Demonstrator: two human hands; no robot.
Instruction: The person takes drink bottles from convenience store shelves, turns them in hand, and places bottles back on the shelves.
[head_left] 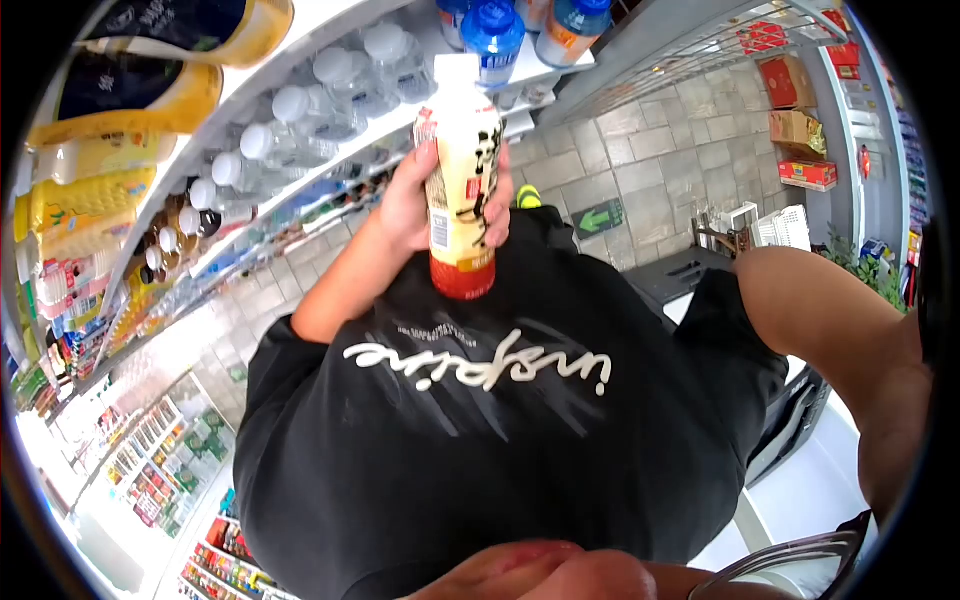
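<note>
My left hand (408, 203) is wrapped round a drink bottle (462, 190), thumb on one side and fingertips on the other. The bottle stands roughly upright in front of my chest, with a white cap, a cream label with dark characters and a red-brown lower end. Beyond it are the shelves with bottled drinks. My right arm (815, 310) is bent up along the right edge; its hand is outside the picture.
Clear bottles with white caps (305, 105) line a white shelf on the left. Blue-capped bottles (493, 40) stand at its far end. A green arrow sign (598, 217) lies on the tiled floor (640, 160). Boxes (807, 175) and a white basket (782, 228) are at right.
</note>
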